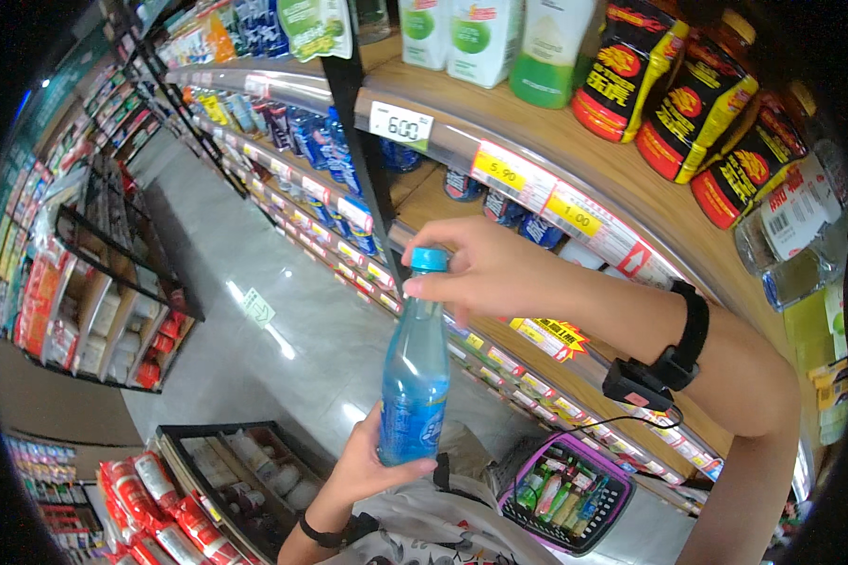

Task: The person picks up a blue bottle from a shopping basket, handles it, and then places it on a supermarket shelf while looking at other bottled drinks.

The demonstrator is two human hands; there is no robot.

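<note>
1 clear blue bottle [413, 363] is at frame centre, left hand [363, 464] gripping its base, right hand [471, 270] grasping its cap [430, 260]; probably slick and weighty, best held around the label [413, 426].

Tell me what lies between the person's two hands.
In the head view, a translucent blue bottle spans that stretch, upright or nearly so: the right hand grasps its neck near the blue cap, the left hand its lower part.
</note>
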